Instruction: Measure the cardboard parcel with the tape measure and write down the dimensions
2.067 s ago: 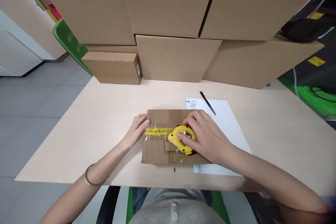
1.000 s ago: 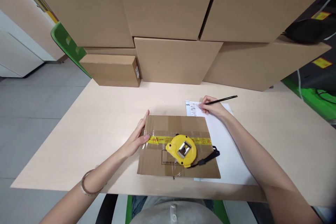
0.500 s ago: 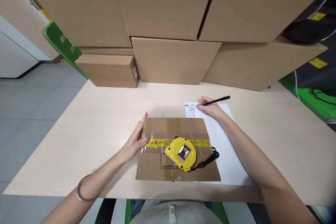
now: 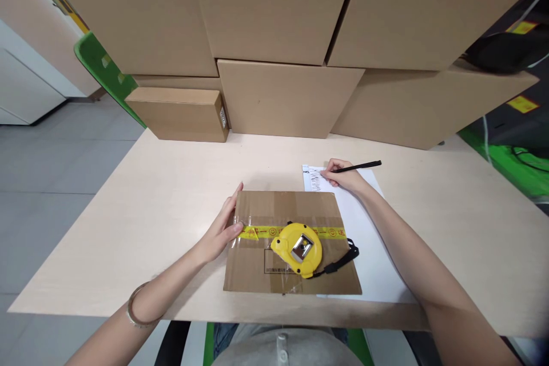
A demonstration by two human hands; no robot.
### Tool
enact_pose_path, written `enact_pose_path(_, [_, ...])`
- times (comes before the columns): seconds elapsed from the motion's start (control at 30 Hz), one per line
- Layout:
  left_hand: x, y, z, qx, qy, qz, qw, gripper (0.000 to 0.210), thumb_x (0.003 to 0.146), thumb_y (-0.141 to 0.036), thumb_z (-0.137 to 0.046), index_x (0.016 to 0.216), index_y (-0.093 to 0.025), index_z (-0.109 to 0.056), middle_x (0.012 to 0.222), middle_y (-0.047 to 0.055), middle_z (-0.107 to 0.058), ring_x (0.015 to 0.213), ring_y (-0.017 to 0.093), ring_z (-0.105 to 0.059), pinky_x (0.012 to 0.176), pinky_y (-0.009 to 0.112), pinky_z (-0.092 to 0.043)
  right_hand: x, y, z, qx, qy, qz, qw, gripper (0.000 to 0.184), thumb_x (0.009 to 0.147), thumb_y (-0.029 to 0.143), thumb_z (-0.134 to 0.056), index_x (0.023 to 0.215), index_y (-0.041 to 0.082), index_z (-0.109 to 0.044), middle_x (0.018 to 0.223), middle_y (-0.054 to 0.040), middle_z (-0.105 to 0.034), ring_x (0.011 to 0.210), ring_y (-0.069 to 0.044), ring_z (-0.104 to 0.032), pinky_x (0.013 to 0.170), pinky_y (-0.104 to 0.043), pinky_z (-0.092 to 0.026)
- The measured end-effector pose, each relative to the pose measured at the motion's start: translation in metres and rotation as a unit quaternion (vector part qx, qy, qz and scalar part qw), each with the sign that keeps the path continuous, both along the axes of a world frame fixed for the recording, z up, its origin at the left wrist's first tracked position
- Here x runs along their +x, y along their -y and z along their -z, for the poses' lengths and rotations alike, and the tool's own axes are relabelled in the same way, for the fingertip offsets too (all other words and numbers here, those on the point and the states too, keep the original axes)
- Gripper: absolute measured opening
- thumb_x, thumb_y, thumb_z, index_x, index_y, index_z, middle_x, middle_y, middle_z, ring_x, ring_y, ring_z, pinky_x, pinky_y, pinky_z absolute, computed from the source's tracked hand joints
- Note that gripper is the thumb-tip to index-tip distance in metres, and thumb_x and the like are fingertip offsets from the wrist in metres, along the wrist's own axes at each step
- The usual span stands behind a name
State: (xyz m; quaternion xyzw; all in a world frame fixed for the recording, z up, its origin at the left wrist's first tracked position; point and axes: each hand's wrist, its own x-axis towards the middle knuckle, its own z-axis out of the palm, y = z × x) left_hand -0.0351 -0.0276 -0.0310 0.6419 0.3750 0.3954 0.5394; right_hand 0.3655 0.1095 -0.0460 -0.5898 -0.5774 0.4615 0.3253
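My left hand [image 4: 221, 233] holds the left side of a flat cardboard box [image 4: 245, 267], thumb on its top edge and fingers down along the side. Yellow printed tape [image 4: 257, 233] runs across the box. A yellow tape measure [image 4: 291, 246] lies on top, its black wrist strap [image 4: 338, 266] reaching past the box's right edge. Beyond the box, my right hand [image 4: 346, 178] is closed around a black pen [image 4: 362, 166], at the upper part of a white sheet of paper [image 4: 373, 269] with handwritten marks. The box covers part of that sheet, and the pen's tip is hidden by my fingers.
Large cardboard boxes [image 4: 287, 100] are stacked like a wall along the back of the table [image 4: 171, 200]. A smaller closed box [image 4: 184, 117] stands at the back left, beside a green panel [image 4: 100, 71]. Dark equipment with cables [image 4: 510, 117] is at the right.
The pen in my right hand has tilted slightly flatter, its back end shifting to the right. The whole view has shifted a little; the box, tape measure and left hand keep their places.
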Motion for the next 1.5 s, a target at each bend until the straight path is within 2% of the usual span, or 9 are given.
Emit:
enact_pose_path(0.13, [0.000,0.000,0.001,0.008,-0.003,0.001,1.000,0.079,0.098,-0.065,-0.056,0.167,-0.039,-0.025,0.178,0.003,-0.017,0.164,0.040,-0.013,0.134,0.060,-0.012,0.003,-0.002,0.004,-0.028,0.036,-0.002,0.999,0.023,0.102,0.036,-0.067,0.113,0.015,-0.068,0.102,-0.0036,-0.071,0.078,-0.014,-0.068,0.068,-0.030,-0.060])
enact_pose_path(0.37, [-0.002,0.000,0.004,0.005,0.015,0.005,1.000,0.078,0.098,-0.062,-0.058,0.166,-0.038,-0.027,0.177,0.003,-0.023,0.164,0.039,-0.016,0.134,0.056,-0.014,0.001,-0.002,0.002,-0.049,0.100,-0.007,0.994,0.035,0.101,0.037,-0.067,0.131,0.018,-0.065,0.129,-0.0100,-0.068,0.106,-0.023,-0.070,0.089,-0.044,-0.061])
enact_pose_path(0.5, [-0.002,0.000,0.003,0.006,0.012,0.008,1.000,0.079,0.099,-0.061,-0.056,0.167,-0.036,-0.025,0.177,0.004,-0.022,0.164,0.040,-0.013,0.135,0.057,-0.013,0.005,0.004,-0.010,-0.045,0.153,-0.014,0.987,0.030,0.102,0.040,-0.065,0.121,0.017,-0.067,0.114,-0.0067,-0.071,0.091,-0.018,-0.070,0.079,-0.037,-0.061])
enact_pose_path(0.63, [-0.001,0.001,0.004,0.007,0.002,0.008,1.000,0.085,0.099,-0.064,-0.055,0.169,-0.037,-0.015,0.179,0.003,-0.013,0.164,0.042,-0.012,0.134,0.058,-0.014,0.009,0.022,-0.031,-0.052,0.247,-0.033,0.967,0.041,0.103,0.045,-0.055,0.074,0.017,-0.064,0.062,-0.0007,-0.061,0.055,-0.014,-0.054,0.061,-0.030,-0.046])
enact_pose_path(0.73, [0.001,0.002,0.005,0.017,0.006,0.003,1.000,0.090,0.100,-0.064,-0.054,0.169,-0.039,-0.002,0.179,0.005,-0.013,0.162,0.040,-0.017,0.133,0.058,-0.018,0.007,0.039,-0.043,-0.069,0.347,-0.037,0.935,0.047,0.096,0.045,-0.058,0.056,0.021,-0.054,0.055,-0.0049,-0.060,0.052,-0.019,-0.054,0.060,-0.033,-0.038])
enact_pose_path(0.97, [-0.003,-0.002,-0.004,0.083,-0.056,0.016,0.995,0.054,0.103,-0.063,-0.047,0.149,-0.037,-0.054,0.154,0.008,-0.048,0.152,0.037,-0.032,0.130,0.060,-0.020,-0.024,0.082,-0.086,-0.030,0.492,0.008,0.870,0.045,0.102,0.052,-0.044,0.083,0.019,-0.068,0.092,-0.0167,-0.074,0.089,-0.035,-0.070,0.075,-0.042,-0.045])
enact_pose_path(1.1, [-0.003,-0.003,-0.002,0.053,-0.029,-0.003,0.998,0.059,0.106,-0.067,-0.027,0.142,-0.036,-0.061,0.149,0.007,-0.052,0.151,0.033,-0.033,0.131,0.057,-0.017,-0.061,0.135,-0.123,0.162,0.418,-0.033,0.893,0.061,0.107,0.058,-0.025,0.110,0.019,-0.072,0.113,-0.0148,-0.073,0.101,-0.031,-0.070,0.083,-0.043,-0.051])
enact_pose_path(1.23, [0.001,-0.003,0.003,0.017,0.040,0.002,0.999,0.065,0.107,-0.065,-0.016,0.142,-0.035,-0.062,0.153,0.006,-0.049,0.151,0.031,-0.036,0.131,0.052,-0.022,-0.096,0.180,-0.131,0.314,0.372,-0.145,0.862,0.060,0.101,0.067,-0.045,0.111,0.014,-0.072,0.111,-0.0170,-0.075,0.100,-0.034,-0.070,0.086,-0.049,-0.053])
enact_pose_path(1.5, [0.007,0.001,-0.005,-0.060,0.085,-0.020,0.994,0.070,0.102,-0.075,-0.023,0.135,-0.033,-0.068,0.154,0.004,-0.053,0.154,0.032,-0.033,0.131,0.051,-0.023,-0.118,0.181,-0.142,0.105,0.153,-0.211,0.960,0.043,0.098,0.051,-0.061,0.127,0.022,-0.048,0.109,-0.0115,-0.075,0.089,-0.026,-0.075,0.070,-0.038,-0.060])
